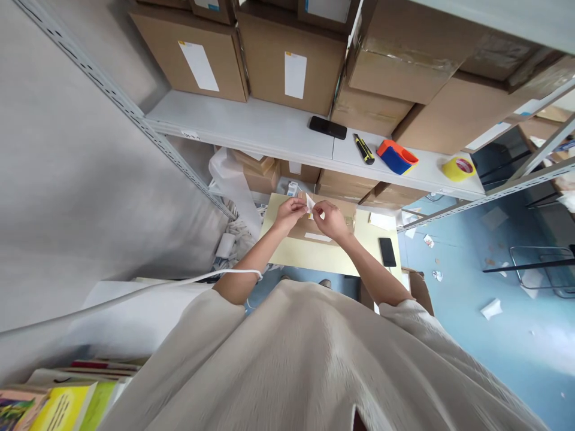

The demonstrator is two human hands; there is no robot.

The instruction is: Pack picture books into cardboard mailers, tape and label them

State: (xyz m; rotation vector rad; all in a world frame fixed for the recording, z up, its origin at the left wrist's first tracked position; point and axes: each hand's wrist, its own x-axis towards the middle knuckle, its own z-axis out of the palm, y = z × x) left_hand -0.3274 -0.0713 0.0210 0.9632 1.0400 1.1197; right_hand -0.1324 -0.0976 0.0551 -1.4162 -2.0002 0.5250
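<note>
The step in hand looks like fine fingertip work on a small white piece [309, 203], which sits between the two grips, just above a cardboard box [296, 230]. The left grip [291, 212] has its thumb and fingers together on one side of the piece. The right grip [331, 219] seems clamped on the opposite side, its fingertips almost meeting those of the left. The piece is thin, probably paper or a label; whether it is folded or has a backing is too small to tell.

The box rests on the bench [305, 258] directly beneath both grips, with a white label [318, 237] on it, just nearer the body than the fingertips. To the right of the right grip lie a white sheet [381, 221] and a dark phone [387, 252]. Beyond and above the grips, a shelf [260, 129] carries a utility knife [363, 149] and a yellow tape roll [458, 169].

As a judgement, the next move calls for a light, even pinch from both grips, since something so thin could crease, tear or slip.
</note>
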